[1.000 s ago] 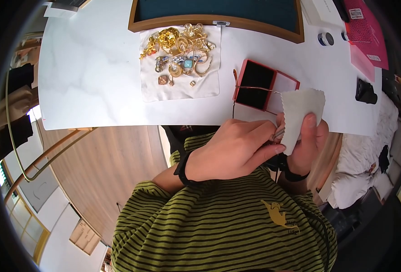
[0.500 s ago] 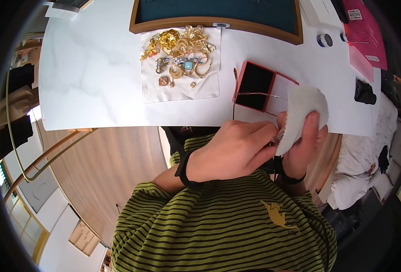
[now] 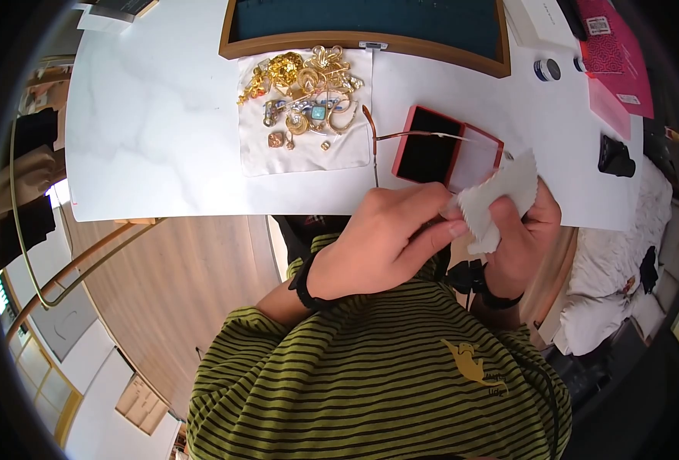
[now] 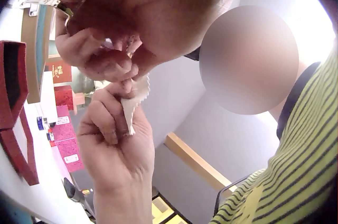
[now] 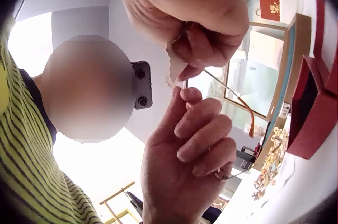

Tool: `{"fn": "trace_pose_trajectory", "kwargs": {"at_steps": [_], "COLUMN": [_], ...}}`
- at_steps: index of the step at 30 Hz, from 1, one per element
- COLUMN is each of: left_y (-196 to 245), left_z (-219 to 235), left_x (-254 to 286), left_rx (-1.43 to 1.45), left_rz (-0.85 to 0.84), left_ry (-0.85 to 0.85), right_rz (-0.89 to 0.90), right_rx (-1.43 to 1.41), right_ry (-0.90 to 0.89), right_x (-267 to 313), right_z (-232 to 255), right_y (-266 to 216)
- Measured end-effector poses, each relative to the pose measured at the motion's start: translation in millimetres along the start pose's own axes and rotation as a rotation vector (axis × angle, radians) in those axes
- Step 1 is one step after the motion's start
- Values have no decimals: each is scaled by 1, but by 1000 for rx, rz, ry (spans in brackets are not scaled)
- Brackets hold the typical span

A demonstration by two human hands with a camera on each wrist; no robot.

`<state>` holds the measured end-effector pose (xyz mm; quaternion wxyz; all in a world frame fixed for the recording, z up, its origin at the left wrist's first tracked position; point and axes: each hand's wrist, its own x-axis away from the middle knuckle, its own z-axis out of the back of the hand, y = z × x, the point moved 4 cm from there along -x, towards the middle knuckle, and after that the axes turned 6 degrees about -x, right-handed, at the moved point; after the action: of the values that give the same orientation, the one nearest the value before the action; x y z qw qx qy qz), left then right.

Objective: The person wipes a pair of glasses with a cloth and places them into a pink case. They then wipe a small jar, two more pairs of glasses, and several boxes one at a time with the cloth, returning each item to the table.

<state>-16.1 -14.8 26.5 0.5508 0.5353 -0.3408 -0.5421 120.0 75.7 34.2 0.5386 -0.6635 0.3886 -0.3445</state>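
Two hands meet near the open red box (image 3: 420,161): the left hand (image 3: 378,238) pinches the eyeglasses (image 3: 431,134) near a lens, seemingly to steady them, their slim arms pointing away, one over the box. The right hand (image 3: 525,241), its grip closed on the pale cloth (image 3: 512,184), seems to keep fabric between skin and lens. Left of the box, jewellery (image 3: 318,113) lies on a white cloth (image 3: 316,158), perhaps for cushioning.

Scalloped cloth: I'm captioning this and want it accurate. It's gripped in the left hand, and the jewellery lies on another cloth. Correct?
Not quite: the head view shows the scalloped cloth in the right hand, not the left hand. The jewellery does lie on another cloth.
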Motion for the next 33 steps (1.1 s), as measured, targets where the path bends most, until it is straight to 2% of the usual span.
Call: {"fn": "trace_pose_trajectory", "kwargs": {"at_steps": [1,3,4,6,7,8,10,11,13,16,17,18,21,24,27,29,31,33], "left_y": [-3,-4,-3,-5,-5,-9,-10,-10,-7,-6,-7,-7,-8,-6,-6,-5,-5,-5], "left_z": [1,5,5,5,3,0,-2,-5,-10,-10,-10,-9,-8,-6,-7,-2,1,0], "left_x": [1,3,4,5,4,1,-5,-7,-11,-10,-11,-12,-13,-12,-11,-11,-11,-12], "left_rx": [105,284,282,409,496,512,524,525,651,676,676,691,720,699,798,685,688,691], "left_rz": [18,84,85,147,193,114,66,66,-27,-11,-11,-22,-42,-66,20,-11,11,29], "left_ry": [38,121,121,185,201,233,211,211,266,267,265,264,265,284,297,258,249,240], "right_rz": [1,79,78,135,218,177,269,269,184,142,125,124,341,243,162,96,54,186], "right_rx": [0,-148,-149,-14,31,-20,215,215,319,306,417,418,508,412,399,406,417,345], "right_ry": [0,130,130,-88,-336,-509,-567,-567,-257,-255,-325,-322,-366,-351,-358,-377,-399,-386], "right_x": [0,0,1,6,0,-2,-1,2,2,-4,-3,-3,1,3,3,2,3,2], "right_z": [-3,-2,-1,-5,-13,-21,-32,-35,-32,-40,-41,-40,-45,-48,-50,-44,-42,-41], "right_y": [1,0,0,-3,-5,-6,-11,-10,-7,-3,-4,-1,4,8,5,3,7,9]}}
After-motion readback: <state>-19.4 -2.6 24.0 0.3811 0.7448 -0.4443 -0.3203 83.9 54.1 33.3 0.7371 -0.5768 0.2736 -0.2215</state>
